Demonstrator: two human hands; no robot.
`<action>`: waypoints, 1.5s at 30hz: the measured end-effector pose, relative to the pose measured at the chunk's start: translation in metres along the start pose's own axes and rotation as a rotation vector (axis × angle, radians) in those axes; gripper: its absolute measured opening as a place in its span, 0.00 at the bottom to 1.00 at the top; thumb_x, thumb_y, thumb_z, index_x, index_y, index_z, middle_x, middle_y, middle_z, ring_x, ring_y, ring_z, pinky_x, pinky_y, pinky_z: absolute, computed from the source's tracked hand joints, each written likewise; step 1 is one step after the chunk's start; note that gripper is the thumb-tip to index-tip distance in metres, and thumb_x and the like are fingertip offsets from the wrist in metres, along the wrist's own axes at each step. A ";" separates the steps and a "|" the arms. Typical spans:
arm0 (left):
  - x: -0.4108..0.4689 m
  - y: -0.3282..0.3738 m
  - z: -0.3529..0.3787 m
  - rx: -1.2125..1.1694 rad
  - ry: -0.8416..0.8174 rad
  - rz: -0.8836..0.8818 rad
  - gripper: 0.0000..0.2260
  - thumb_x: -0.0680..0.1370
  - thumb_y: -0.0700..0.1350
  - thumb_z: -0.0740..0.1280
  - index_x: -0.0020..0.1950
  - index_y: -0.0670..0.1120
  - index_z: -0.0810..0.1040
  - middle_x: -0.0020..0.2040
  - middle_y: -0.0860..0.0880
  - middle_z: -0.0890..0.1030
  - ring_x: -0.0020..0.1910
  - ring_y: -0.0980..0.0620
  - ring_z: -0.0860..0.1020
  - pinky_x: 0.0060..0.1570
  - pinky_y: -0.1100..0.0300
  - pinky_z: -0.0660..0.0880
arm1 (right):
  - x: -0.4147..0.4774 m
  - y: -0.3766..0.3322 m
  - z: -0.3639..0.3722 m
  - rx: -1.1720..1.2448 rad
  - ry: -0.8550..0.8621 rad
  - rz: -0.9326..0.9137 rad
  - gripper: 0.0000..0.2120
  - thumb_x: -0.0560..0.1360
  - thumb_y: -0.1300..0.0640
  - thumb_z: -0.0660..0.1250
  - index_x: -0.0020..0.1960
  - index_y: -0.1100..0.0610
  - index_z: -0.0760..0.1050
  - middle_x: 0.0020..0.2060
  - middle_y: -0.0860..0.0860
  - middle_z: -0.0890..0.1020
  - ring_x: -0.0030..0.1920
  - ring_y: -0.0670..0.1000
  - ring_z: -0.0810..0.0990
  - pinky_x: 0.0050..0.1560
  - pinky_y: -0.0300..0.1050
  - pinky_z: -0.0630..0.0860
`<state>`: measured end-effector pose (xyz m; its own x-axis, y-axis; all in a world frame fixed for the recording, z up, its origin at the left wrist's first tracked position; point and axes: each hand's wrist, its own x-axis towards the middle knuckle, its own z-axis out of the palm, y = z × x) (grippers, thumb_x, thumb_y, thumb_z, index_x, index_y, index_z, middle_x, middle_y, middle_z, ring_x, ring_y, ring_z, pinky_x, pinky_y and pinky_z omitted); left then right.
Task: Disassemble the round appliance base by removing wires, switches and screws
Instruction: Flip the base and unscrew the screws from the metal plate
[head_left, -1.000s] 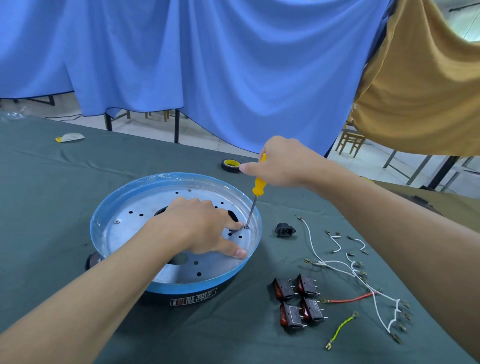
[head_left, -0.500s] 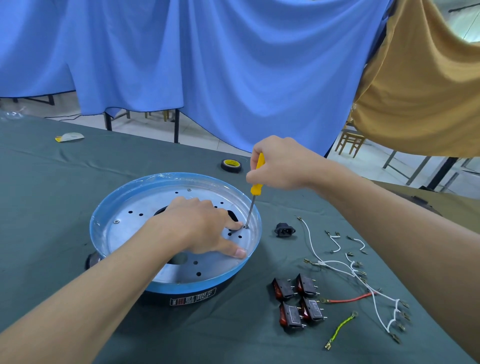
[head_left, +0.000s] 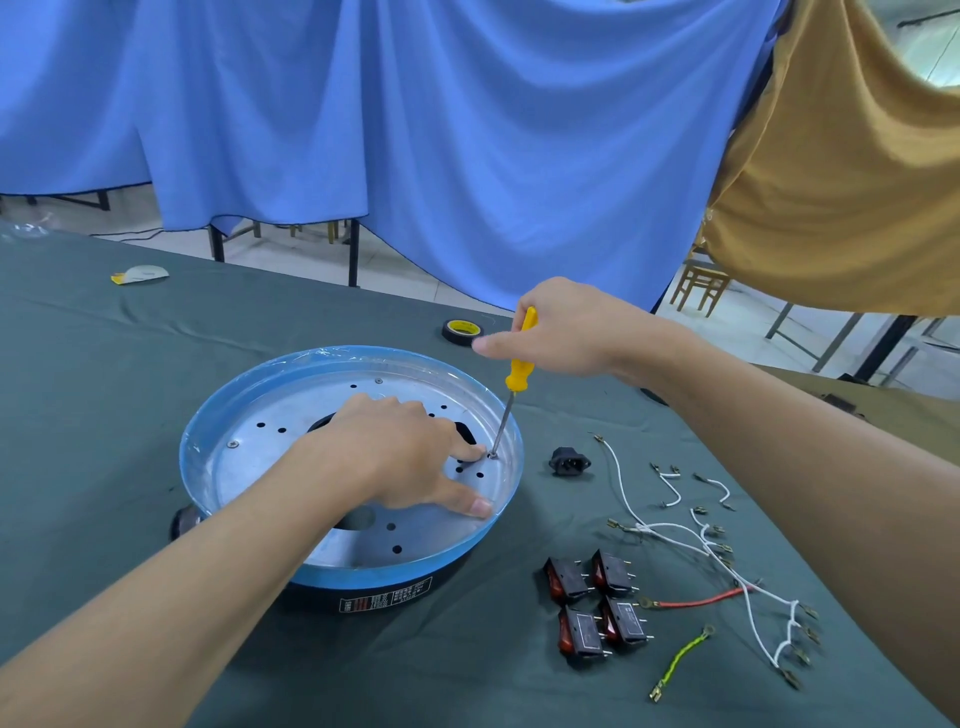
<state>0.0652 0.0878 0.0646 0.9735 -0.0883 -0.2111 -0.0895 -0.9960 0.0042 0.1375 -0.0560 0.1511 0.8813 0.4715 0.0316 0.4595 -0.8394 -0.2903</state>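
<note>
Left hand and right hand are bare. Forearms are uncovered up to the frame edge. Nails on the fingers are short and plain.

Round appliance base: blue-rimmed shallow pan with a perforated silver plate, black labelled underside, flat on the table under the spread left hand; screws sit at the plate's left and far edges. Screwdriver: yellow handle gripped by the right hand, shaft slightly tilted, tip on a screw near the right rim. Loose on the table right of the base: black power socket, four black-and-red rocker switches clustered two by two, tangled white wires with terminals, red wire, green-yellow wire.
</note>
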 end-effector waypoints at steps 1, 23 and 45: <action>0.000 0.000 0.000 0.001 0.002 0.001 0.33 0.69 0.78 0.54 0.73 0.73 0.58 0.75 0.54 0.68 0.70 0.45 0.68 0.58 0.52 0.63 | 0.000 0.001 0.000 -0.005 0.021 0.000 0.20 0.73 0.41 0.69 0.40 0.58 0.71 0.30 0.50 0.67 0.31 0.51 0.64 0.30 0.42 0.60; -0.001 0.000 0.000 -0.006 0.007 -0.008 0.33 0.69 0.78 0.55 0.73 0.73 0.58 0.75 0.55 0.67 0.69 0.45 0.68 0.51 0.54 0.61 | 0.002 0.005 0.001 0.263 0.163 -0.010 0.13 0.69 0.55 0.70 0.41 0.65 0.74 0.33 0.55 0.72 0.33 0.52 0.65 0.33 0.43 0.63; 0.000 0.001 -0.002 0.007 0.029 0.004 0.33 0.69 0.78 0.55 0.74 0.72 0.59 0.72 0.54 0.71 0.66 0.45 0.70 0.49 0.54 0.62 | 0.000 0.005 0.012 0.197 0.082 -0.080 0.14 0.70 0.56 0.71 0.44 0.66 0.74 0.32 0.54 0.72 0.33 0.52 0.66 0.35 0.44 0.64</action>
<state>0.0651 0.0867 0.0664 0.9788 -0.0924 -0.1828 -0.0944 -0.9955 -0.0022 0.1382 -0.0569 0.1387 0.8528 0.5038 0.1373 0.5047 -0.7275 -0.4647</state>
